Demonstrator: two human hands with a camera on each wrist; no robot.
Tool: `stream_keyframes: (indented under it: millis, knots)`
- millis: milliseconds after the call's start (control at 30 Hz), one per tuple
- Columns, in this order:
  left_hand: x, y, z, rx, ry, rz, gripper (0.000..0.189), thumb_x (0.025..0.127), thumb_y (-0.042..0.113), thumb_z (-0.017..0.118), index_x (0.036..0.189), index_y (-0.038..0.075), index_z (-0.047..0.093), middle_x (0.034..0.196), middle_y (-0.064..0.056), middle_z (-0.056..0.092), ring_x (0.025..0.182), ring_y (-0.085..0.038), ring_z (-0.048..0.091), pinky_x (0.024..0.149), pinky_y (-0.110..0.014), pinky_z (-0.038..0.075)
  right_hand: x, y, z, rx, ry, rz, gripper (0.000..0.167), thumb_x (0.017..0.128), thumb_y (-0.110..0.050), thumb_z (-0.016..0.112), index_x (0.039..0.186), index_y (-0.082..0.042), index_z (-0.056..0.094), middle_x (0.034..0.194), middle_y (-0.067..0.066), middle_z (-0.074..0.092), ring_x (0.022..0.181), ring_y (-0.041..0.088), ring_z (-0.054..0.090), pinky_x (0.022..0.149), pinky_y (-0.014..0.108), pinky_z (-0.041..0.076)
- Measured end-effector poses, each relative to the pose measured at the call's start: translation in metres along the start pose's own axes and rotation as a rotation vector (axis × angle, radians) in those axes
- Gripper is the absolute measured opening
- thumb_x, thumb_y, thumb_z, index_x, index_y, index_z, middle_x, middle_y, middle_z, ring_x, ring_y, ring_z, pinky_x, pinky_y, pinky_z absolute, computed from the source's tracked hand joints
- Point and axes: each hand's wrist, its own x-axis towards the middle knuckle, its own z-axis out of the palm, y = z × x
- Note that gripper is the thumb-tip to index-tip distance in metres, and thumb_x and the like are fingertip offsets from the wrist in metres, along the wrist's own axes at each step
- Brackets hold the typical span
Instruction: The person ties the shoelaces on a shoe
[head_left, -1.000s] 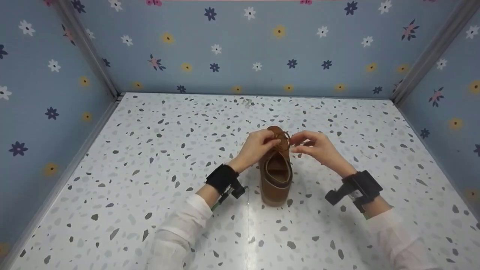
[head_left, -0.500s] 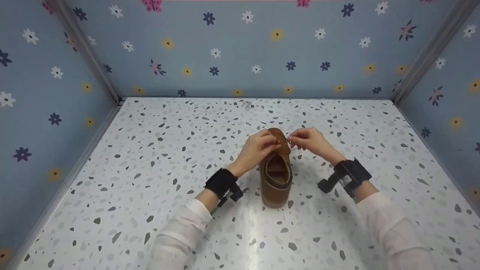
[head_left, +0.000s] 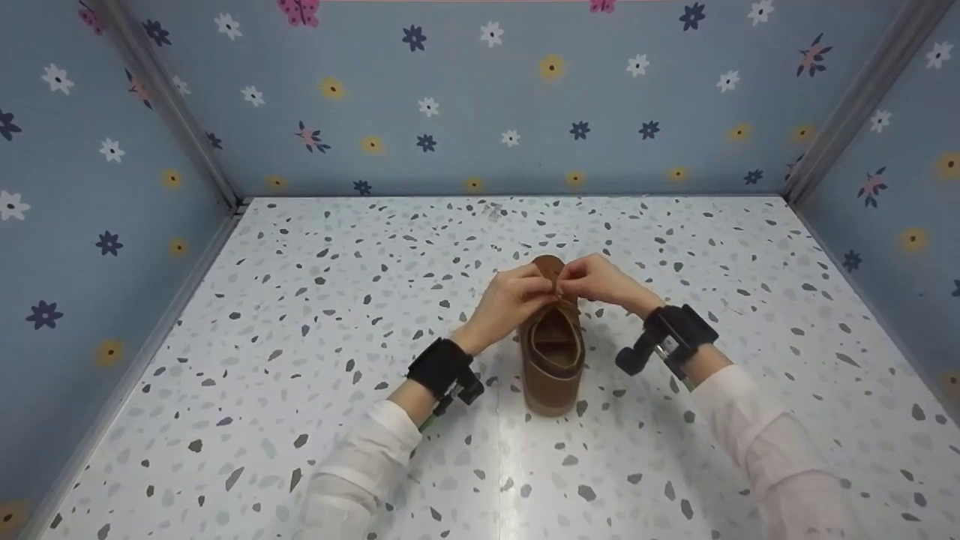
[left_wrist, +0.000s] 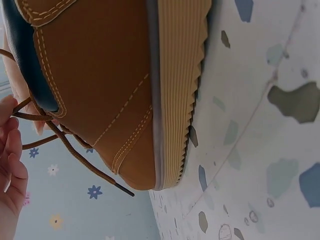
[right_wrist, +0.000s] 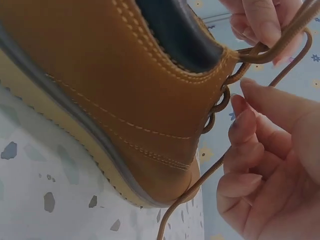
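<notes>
A brown leather lace-up shoe (head_left: 551, 390) stands on the speckled surface, toe pointing away from me. My left hand (head_left: 514, 296) is over the lacing and pinches the brown shoelace (left_wrist: 35, 117) between thumb and fingers. From the other side, my right hand (head_left: 604, 283) meets it, fingers curled. In the right wrist view, the right thumb and forefinger come together at the laces beside the eyelets; the exact grip is partly hidden. One loose lace end (left_wrist: 125, 189) with a dark tip hangs by the toe. The dark padded collar (right_wrist: 180, 37) surrounds the shoe opening.
White speckled tabletop (head_left: 300, 375) lies under the shoe, with a seam running toward me. Blue flowered panels (head_left: 480, 97) enclose the back and both sides. Black straps with small cameras are on the left wrist (head_left: 441, 367) and right wrist (head_left: 679, 330).
My right hand has moved left from beside the shoe onto the lacing, its fingers drawing together and now meeting the left hand. The left hand stays over the laces. The shoe stays in place.
</notes>
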Motion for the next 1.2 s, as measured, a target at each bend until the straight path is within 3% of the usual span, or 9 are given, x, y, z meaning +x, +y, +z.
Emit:
stream_keyframes:
  millis: [167, 433, 567, 767, 1000, 1200]
  knots:
    - [-0.001, 0.000, -0.001, 0.009, -0.008, 0.029, 0.005, 0.079, 0.003, 0.069, 0.083, 0.003, 0.070, 0.080, -0.003, 0.059, 0.071, -0.012, 0.054, 0.066, -0.020, 0.043, 0.003, -0.004, -0.002, -0.003, -0.081, 0.051, 0.011, 0.084, -0.009, 0.058, 0.080, 0.000, 0.064, 0.057, -0.003, 0.048, 0.046, 0.006, 0.038, 0.044, 0.019, 0.031]
    - [-0.002, -0.001, -0.003, 0.043, -0.029, 0.055, 0.006, 0.079, 0.004, 0.069, 0.084, 0.005, 0.072, 0.075, 0.000, 0.055, 0.064, -0.011, 0.049, 0.059, -0.020, 0.041, 0.006, -0.012, -0.006, -0.071, -0.153, 0.025, 0.013, 0.081, -0.003, 0.057, 0.084, 0.005, 0.066, 0.055, 0.000, 0.049, 0.042, 0.004, 0.034, 0.042, 0.018, 0.028]
    - [-0.002, 0.001, -0.004, 0.067, -0.037, 0.070, 0.005, 0.079, 0.006, 0.069, 0.083, 0.006, 0.072, 0.074, 0.000, 0.055, 0.064, -0.011, 0.049, 0.059, -0.021, 0.040, 0.006, -0.016, -0.007, -0.127, -0.193, 0.030, 0.009, 0.079, -0.001, 0.056, 0.073, 0.002, 0.062, 0.051, -0.001, 0.045, 0.042, 0.006, 0.034, 0.042, 0.019, 0.029]
    - [-0.001, 0.003, -0.005, 0.087, -0.047, 0.103, 0.003, 0.080, 0.006, 0.069, 0.081, 0.007, 0.071, 0.075, 0.000, 0.055, 0.065, -0.011, 0.051, 0.061, -0.021, 0.041, 0.007, -0.026, -0.011, -0.190, -0.251, 0.124, 0.008, 0.074, -0.002, 0.055, 0.068, -0.001, 0.059, 0.049, -0.002, 0.041, 0.042, 0.008, 0.034, 0.042, 0.020, 0.028]
    - [-0.001, 0.002, -0.006, 0.102, -0.062, 0.114, 0.004, 0.078, 0.004, 0.069, 0.081, 0.007, 0.072, 0.075, -0.001, 0.056, 0.066, -0.012, 0.051, 0.061, -0.021, 0.042, 0.009, -0.032, -0.012, -0.236, -0.263, 0.199, 0.011, 0.071, -0.004, 0.055, 0.068, 0.001, 0.063, 0.049, 0.000, 0.043, 0.041, 0.007, 0.034, 0.041, 0.020, 0.028]
    - [-0.001, 0.003, -0.007, 0.107, -0.073, 0.115, 0.004, 0.079, 0.006, 0.069, 0.082, 0.007, 0.071, 0.077, -0.002, 0.056, 0.068, -0.013, 0.052, 0.063, -0.022, 0.042, 0.008, -0.035, -0.010, -0.208, -0.228, 0.236, 0.010, 0.072, -0.006, 0.057, 0.065, -0.002, 0.062, 0.049, 0.000, 0.043, 0.041, 0.007, 0.034, 0.041, 0.019, 0.027]
